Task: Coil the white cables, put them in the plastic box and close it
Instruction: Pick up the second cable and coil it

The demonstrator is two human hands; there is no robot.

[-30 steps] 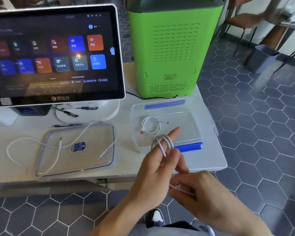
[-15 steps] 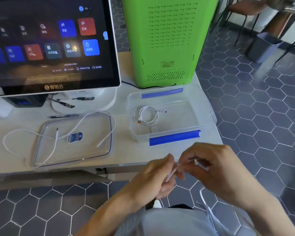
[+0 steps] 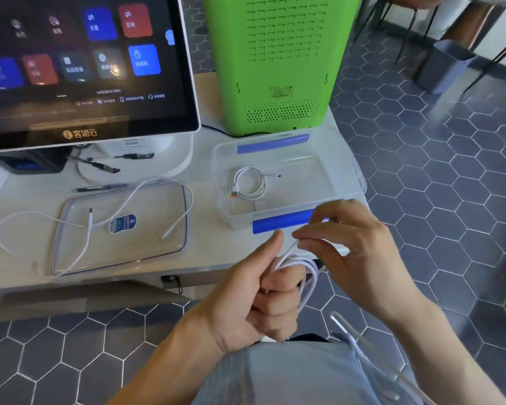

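Since half a second earlier, the left hand [image 3: 246, 299] has curled into a fist around looped white cable [image 3: 304, 270], thumb raised, while the right hand [image 3: 351, 244] pinches a strand at 1 o'clock from it. At 12 o'clock, the clear plastic box with blue clips [image 3: 281, 223] holds a coiled white cable [image 3: 250, 182]; at 9 o'clock, an uncoiled white cable [image 3: 85, 244] drapes the transparent lid [image 3: 158, 247].
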